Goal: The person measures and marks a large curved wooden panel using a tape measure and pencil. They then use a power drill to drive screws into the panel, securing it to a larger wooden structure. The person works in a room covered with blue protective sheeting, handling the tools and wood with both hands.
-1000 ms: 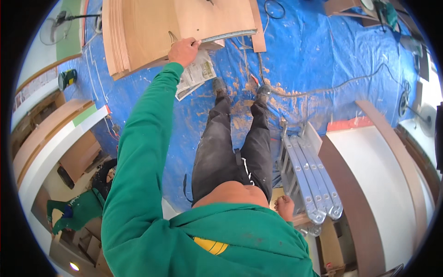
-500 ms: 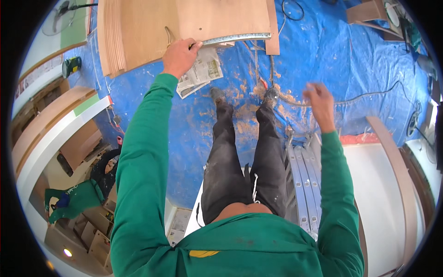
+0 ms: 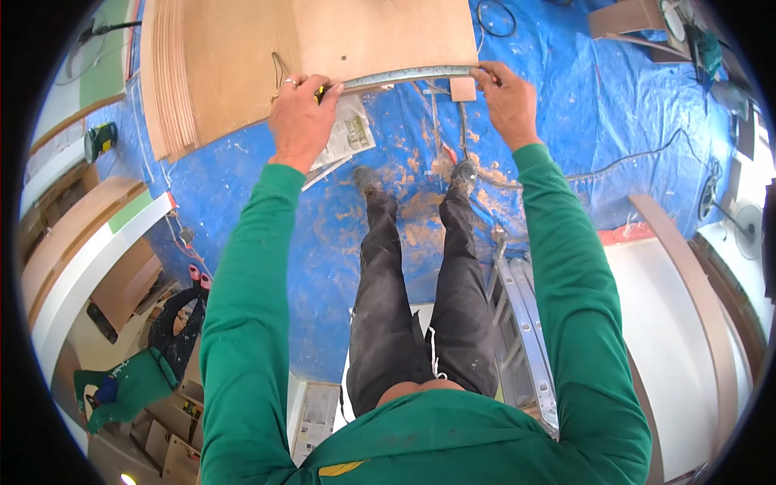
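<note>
A tape measure (image 3: pixel 408 77) lies stretched along the near edge of a light wooden panel (image 3: pixel 388 36), its silver blade running from left to right. My left hand (image 3: pixel 303 120) closes on its black-and-yellow end, partly hidden under my fingers. At the blade's other end, by the panel's right corner, my right hand (image 3: pixel 509 99) pinches the tip between thumb and fingers. A thin loop of wire or cord (image 3: pixel 280 69) shows on the panel just beyond my left hand.
Blue sheeting (image 3: pixel 614 105) covers the floor, with newspaper (image 3: pixel 349 129) below the panel. An aluminium ladder (image 3: pixel 525 323) stands by my right leg. A dark cable (image 3: pixel 602 176) crosses at right. At lower left, another person in a green top (image 3: pixel 133 388) is beside wooden pieces.
My right hand has moved up and left from mid-air to the blade's right end and taken hold of it. My left hand stays at the other end. The whole view has shifted slightly.
</note>
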Demonstrator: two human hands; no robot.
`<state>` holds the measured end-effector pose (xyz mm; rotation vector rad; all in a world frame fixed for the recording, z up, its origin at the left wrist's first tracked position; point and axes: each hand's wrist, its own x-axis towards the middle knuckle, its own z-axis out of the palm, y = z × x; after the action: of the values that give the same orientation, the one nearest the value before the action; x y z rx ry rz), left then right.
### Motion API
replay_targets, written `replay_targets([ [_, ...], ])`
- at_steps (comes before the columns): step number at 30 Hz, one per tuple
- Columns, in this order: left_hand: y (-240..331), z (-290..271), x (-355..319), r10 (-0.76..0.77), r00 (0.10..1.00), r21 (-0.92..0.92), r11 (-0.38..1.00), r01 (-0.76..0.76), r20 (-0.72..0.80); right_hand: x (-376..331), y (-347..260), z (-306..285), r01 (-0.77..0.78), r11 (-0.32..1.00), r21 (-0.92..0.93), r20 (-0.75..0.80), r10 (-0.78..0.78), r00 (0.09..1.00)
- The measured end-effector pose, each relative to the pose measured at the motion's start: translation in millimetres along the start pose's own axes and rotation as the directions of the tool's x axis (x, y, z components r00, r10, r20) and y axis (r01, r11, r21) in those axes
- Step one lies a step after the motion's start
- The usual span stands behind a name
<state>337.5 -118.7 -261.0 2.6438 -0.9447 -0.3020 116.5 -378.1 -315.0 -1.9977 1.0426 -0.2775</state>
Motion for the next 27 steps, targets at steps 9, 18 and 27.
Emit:
replay_targets([
  [9,-0.1,26.8,-10.9,0.043,0.961,-0.043,0.998,-0.056,-0.273,-16.0,-0.1,23.2,-0.129,0.904,0.407,-0.151,0.206,0.967],
  [18,-13.4,36.5,-11.2,0.097,0.940,-0.124,0.982,-0.144,-0.328,-10.6,-12.3,14.2,-0.253,0.884,0.394,-0.049,0.295,0.954],
  [27,-13.8,40.0,-13.9,0.060,0.941,-0.141,0.984,-0.113,-0.333,-43.3,-41.6,-8.0,0.046,0.944,0.327,-0.087,-0.019,0.996],
])
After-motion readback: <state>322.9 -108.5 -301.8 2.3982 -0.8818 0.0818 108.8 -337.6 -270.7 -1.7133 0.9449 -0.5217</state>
